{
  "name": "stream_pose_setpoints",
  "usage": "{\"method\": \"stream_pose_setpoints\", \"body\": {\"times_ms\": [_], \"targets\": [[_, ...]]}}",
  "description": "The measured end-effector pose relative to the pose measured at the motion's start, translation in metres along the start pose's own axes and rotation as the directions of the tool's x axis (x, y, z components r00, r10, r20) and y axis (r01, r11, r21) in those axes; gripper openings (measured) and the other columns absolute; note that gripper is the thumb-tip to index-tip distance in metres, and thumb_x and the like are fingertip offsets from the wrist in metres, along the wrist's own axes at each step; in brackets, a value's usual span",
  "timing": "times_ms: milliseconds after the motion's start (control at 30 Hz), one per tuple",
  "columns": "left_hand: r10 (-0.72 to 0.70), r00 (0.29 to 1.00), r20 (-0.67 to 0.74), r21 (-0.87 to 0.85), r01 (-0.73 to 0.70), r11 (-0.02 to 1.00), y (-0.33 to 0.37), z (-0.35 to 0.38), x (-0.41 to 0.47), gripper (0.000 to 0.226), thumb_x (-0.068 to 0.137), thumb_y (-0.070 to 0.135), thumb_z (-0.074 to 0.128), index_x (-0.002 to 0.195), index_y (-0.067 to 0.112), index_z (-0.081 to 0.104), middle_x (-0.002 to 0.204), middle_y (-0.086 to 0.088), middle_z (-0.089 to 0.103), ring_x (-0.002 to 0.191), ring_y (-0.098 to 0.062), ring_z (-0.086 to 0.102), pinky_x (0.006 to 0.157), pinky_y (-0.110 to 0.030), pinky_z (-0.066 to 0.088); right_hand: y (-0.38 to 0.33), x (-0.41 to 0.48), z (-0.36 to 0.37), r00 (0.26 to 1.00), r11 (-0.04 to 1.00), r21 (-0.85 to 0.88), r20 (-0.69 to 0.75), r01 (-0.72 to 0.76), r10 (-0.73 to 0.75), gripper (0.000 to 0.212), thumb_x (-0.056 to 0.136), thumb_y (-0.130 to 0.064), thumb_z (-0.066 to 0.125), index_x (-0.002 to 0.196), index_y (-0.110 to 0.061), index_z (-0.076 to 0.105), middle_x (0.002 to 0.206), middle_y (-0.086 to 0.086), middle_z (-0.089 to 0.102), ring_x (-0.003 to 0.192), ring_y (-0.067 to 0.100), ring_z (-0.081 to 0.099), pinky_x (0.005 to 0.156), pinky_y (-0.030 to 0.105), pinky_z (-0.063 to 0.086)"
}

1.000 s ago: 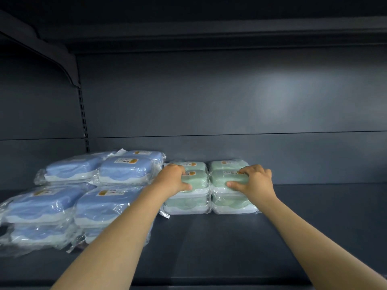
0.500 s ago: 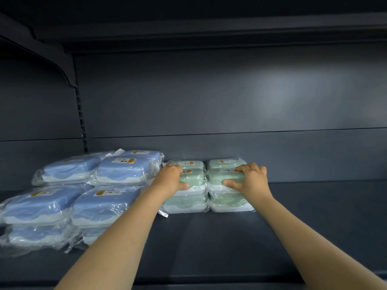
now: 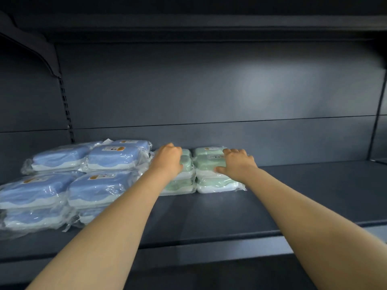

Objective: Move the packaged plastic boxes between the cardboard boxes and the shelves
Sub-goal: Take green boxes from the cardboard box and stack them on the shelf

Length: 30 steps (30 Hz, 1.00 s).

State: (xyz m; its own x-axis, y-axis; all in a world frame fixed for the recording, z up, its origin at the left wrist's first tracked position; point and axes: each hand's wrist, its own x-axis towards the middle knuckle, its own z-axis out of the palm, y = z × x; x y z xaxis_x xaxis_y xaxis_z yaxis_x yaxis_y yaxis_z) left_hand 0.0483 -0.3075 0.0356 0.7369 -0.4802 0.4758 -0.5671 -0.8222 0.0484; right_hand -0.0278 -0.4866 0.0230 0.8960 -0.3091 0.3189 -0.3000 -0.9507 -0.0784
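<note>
Green boxes (image 3: 211,181), each sealed in clear film, stand in two stacks side by side at the rear of the dark grey shelf (image 3: 293,195), near the back panel (image 3: 209,91). A second row sits behind them. Lids and labels face up, and the long axis runs left to right along the panel.

The left hand (image 3: 168,162) curls over the top box of the left stack. The right hand (image 3: 237,163) grips the top box of the right stack, fingers over the lid, thumb on the front edge.

Blue boxes (image 3: 113,156), also wrapped, are stacked just left. Lighting is dim. An upper shelf (image 3: 188,24) runs overhead, and a slotted upright (image 3: 66,109) stands at left.
</note>
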Motion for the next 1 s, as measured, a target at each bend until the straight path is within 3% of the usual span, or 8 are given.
{"method": "stream_pose_setpoints", "body": {"times_ms": [167,333,633,833,1000], "targets": [[0.016,0.995,0.097,0.015,-0.017,1.000,0.017,-0.041,-0.016,0.036,0.089,0.024,0.059,0.119,0.003,0.058,0.123,-0.014,0.057,0.116,-0.030,0.051,0.095,-0.035,0.043,0.015,-0.035,-0.033,0.989,0.983,-0.133,0.088,0.126,-0.115,0.053,0.094,-0.039,0.050,0.138,-0.012,0.040,0.135,0.009,0.044,0.127,0.028,0.038,0.099,0.041,0.040],[0.092,0.993,0.069,-0.001,-0.092,0.996,0.046,-0.084,-0.054,0.032,0.090,0.027,0.058,0.112,0.005,0.062,0.114,-0.014,0.058,0.111,-0.031,0.052,0.093,-0.036,0.044,0.034,-0.090,-0.073,0.983,0.961,-0.222,0.117,0.168,-0.145,0.038,0.093,-0.036,0.050,0.122,-0.010,0.053,0.124,0.009,0.055,0.116,0.028,0.049,0.090,0.037,0.046],[0.110,0.994,0.025,-0.052,-0.109,0.993,0.155,-0.098,-0.187,0.034,0.089,0.025,0.060,0.118,0.008,0.061,0.125,-0.016,0.057,0.117,-0.033,0.050,0.096,-0.035,0.042,0.121,-0.238,-0.114,0.979,0.952,-0.234,0.096,0.198,-0.180,0.049,0.088,-0.046,0.056,0.125,-0.013,0.055,0.127,0.010,0.056,0.119,0.031,0.050,0.095,0.041,0.046],[0.046,0.990,-0.136,-0.121,-0.062,0.991,0.252,-0.101,-0.281,0.030,0.089,0.026,0.058,0.115,0.011,0.060,0.119,-0.013,0.055,0.119,-0.030,0.045,0.097,-0.042,0.042,0.198,-0.338,-0.117,0.978,0.955,-0.214,0.003,0.205,-0.210,0.050,0.089,-0.046,0.055,0.124,-0.011,0.053,0.124,0.012,0.055,0.119,0.031,0.047,0.088,0.042,0.045],[0.002,1.000,-0.024,-0.133,-0.005,0.991,0.332,-0.077,-0.352,0.031,0.090,0.032,0.057,0.114,0.012,0.060,0.116,-0.009,0.055,0.116,-0.027,0.048,0.088,-0.037,0.042,0.256,-0.408,-0.102,0.978,0.962,-0.182,0.078,0.205,-0.194,0.052,0.088,-0.048,0.055,0.123,-0.011,0.054,0.122,0.013,0.053,0.120,0.030,0.044,0.084,0.040,0.044]]}}
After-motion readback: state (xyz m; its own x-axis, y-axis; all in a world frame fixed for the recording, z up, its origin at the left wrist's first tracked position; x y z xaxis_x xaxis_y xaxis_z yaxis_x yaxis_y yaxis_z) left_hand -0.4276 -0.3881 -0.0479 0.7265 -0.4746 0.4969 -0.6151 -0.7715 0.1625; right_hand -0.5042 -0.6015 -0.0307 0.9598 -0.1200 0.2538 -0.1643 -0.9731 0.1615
